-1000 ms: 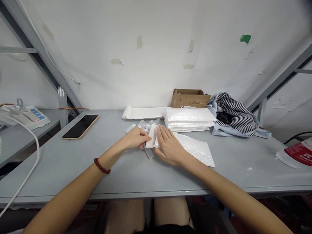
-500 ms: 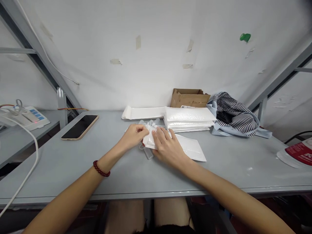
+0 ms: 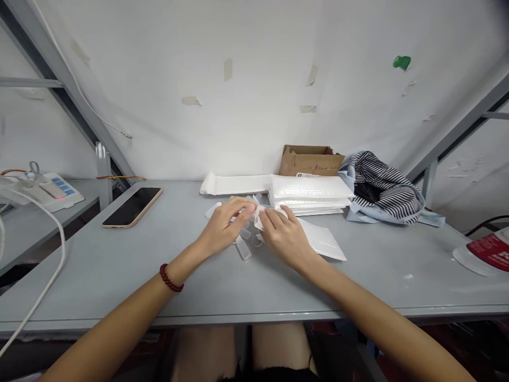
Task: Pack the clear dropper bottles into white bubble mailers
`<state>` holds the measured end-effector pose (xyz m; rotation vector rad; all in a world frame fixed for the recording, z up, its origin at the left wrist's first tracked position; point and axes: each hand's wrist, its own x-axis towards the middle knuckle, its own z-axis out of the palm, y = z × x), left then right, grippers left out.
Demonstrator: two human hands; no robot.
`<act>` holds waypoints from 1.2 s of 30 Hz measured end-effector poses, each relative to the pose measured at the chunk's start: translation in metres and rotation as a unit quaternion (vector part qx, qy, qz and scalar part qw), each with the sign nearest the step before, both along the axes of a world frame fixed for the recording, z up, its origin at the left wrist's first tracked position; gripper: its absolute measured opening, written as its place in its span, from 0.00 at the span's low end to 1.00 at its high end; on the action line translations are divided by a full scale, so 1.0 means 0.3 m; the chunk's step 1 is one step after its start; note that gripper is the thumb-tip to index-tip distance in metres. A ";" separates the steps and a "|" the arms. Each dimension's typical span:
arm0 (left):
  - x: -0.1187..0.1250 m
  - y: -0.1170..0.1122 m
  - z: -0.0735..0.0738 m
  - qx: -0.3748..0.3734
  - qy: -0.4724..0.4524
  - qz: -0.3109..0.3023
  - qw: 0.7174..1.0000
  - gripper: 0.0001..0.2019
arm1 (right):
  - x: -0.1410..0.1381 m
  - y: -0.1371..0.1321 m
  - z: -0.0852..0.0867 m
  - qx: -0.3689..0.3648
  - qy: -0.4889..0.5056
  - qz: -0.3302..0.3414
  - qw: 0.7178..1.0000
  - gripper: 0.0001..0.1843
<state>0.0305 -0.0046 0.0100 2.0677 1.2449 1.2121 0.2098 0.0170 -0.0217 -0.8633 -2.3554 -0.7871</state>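
A white padded envelope (image 3: 324, 240) lies across the middle of the desk, its left end raised between my hands. My right hand (image 3: 287, 236) is closed on that end, fingers curled over the top. At the envelope's left edge, my left hand (image 3: 226, 225) has its thumb and fingers drawn together, pinching the flap; the fingertips partly hide the contact. Small clear plastic pieces with thin loops lie under and beside my left hand, among them a flat clear tag-like piece (image 3: 243, 248). My fingers cover part of this pile.
Behind the hands is a stack of white padded envelopes (image 3: 312, 190), with another long envelope (image 3: 238, 184) to its left. A cardboard box (image 3: 312, 163) and a striped cloth bag (image 3: 382, 185) stand by the wall. A phone (image 3: 133, 207) lies left; a red-and-white tub (image 3: 487, 252) sits right.
My left hand has moved right and slightly up along the envelope's end. The envelope and my right hand have shifted a little right, uncovering more of the clear pieces.
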 end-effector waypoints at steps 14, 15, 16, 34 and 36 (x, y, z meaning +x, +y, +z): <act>0.007 0.026 -0.094 0.123 0.164 -0.078 0.976 0.21 | -0.012 -0.023 0.020 0.113 0.009 0.067 0.991 0.11; 0.010 0.027 -0.096 0.121 0.161 -0.075 0.977 0.19 | -0.012 -0.028 0.025 0.110 0.023 0.073 0.991 0.11; 0.013 0.026 -0.094 0.111 0.157 -0.071 0.979 0.17 | -0.011 -0.033 0.030 0.106 0.043 0.078 0.990 0.10; 0.174 0.293 0.172 -0.280 -0.233 -0.130 0.922 0.13 | 0.081 0.070 0.094 0.052 0.216 -0.153 0.963 0.27; 0.201 0.358 0.188 -0.339 -0.212 -0.123 0.908 0.10 | 0.124 0.120 0.097 0.031 0.228 -0.189 0.955 0.26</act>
